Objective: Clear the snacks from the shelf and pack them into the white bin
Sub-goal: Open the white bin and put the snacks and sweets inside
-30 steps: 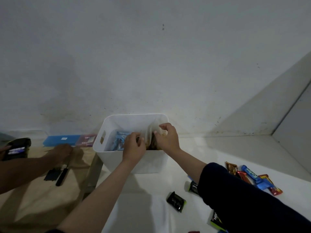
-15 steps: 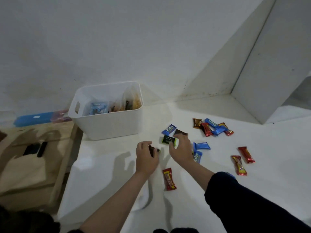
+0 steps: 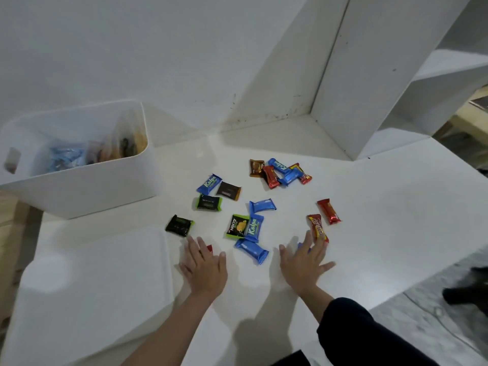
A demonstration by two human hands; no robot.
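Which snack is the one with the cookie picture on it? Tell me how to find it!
Start at the white bin on the left, then look right to the snacks scattered on the white shelf. In the middle, just beyond the gap between the two hands, lies the Nextar packet. It alone is black with green edges and shows a golden cookie; a blue Kalpa wrapper touches its right side.

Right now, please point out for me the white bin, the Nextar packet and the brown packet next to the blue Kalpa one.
white bin (image 3: 87, 190), head view, on its bare front wall.
Nextar packet (image 3: 237, 226), head view, on its printed middle.
brown packet (image 3: 228, 191), head view, on its dark middle.
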